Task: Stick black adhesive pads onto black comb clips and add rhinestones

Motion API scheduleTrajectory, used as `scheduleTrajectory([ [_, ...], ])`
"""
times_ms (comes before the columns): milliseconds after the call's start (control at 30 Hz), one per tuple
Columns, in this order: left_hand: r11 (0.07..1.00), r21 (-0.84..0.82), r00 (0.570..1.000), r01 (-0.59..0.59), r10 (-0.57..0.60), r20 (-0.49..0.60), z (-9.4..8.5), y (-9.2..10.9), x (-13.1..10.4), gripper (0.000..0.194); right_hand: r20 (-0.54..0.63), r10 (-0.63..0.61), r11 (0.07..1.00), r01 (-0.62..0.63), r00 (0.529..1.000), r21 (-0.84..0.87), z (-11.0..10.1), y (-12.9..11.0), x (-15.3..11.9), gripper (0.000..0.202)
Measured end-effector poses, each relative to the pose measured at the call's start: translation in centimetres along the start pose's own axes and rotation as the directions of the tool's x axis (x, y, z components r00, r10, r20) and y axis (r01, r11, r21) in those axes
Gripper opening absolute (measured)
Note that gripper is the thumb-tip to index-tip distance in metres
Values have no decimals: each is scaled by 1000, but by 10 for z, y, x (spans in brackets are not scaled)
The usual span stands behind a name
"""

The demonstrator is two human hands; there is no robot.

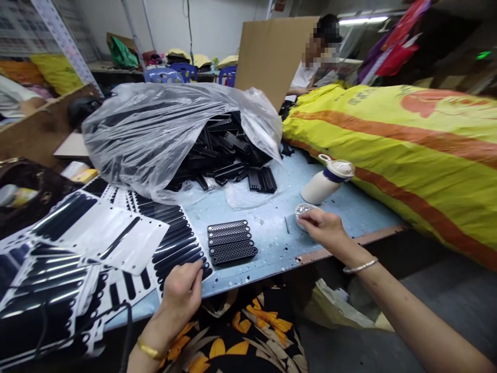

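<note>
My left hand [181,287] is closed, its thumb and forefinger together at the near corner of a sheet of glossy black strips [173,241]. Whatever lies between those fingertips is hidden. To the right of that hand, several black mesh-patterned bars [231,241] with small round silvery spots at their ends lie side by side on the blue table [267,248]. My right hand [323,228] reaches with fingers pinched at the rim of a small round dish [305,208] of shiny metal bits. I cannot make out what it grips. A thin dark piece [287,225] lies left of the dish.
A clear plastic bag [155,129] full of black plastic parts [229,150] stands behind the bars. A white bottle [320,184] stands behind the dish, beside a large yellow sack [407,140]. More strip sheets [120,235] pile up on the left. A person [310,67] is beyond.
</note>
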State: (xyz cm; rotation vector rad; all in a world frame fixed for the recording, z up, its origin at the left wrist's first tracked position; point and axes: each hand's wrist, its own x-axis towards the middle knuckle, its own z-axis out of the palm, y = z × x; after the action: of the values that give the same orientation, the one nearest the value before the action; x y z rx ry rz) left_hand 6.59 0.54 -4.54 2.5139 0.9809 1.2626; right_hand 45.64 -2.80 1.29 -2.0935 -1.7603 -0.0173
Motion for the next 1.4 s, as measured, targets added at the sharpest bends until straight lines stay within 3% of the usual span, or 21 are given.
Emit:
scheduleTrajectory([
  [67,1000,-16,1000,13,-13,24,2,5,2,20,40,-206,959,194,978,205,12,-38,-9,13],
  [167,999,-43,998,6,-3,66,8,13,5,22,114,-358,875,290,927,388,37,-97,-21,14],
  [233,999,-43,995,0,4,100,14,16,6,24,186,-407,864,311,894,395,53,-124,-25,15],
  [333,1000,-13,988,-12,13,152,22,18,6,27,294,-428,886,333,854,323,67,-143,-24,17],
  [500,998,54,984,-43,32,175,29,20,4,29,371,-409,908,330,834,260,67,-145,-17,14],
  [633,999,40,984,-37,29,175,32,22,4,30,363,-402,906,308,840,292,63,-143,-17,9],
  [767,999,26,981,-46,40,191,35,24,6,31,308,-424,889,327,852,320,60,-138,-21,16],
  [933,997,23,965,-73,65,253,36,31,12,37,157,-468,870,422,870,255,56,-131,-33,14],
  [1100,994,53,943,-95,72,325,38,36,16,43,153,-547,837,533,823,125,51,-135,-48,27],
  [1400,980,149,882,-130,46,470,39,35,16,48,330,-591,759,646,736,-82,39,-128,-62,59],
])
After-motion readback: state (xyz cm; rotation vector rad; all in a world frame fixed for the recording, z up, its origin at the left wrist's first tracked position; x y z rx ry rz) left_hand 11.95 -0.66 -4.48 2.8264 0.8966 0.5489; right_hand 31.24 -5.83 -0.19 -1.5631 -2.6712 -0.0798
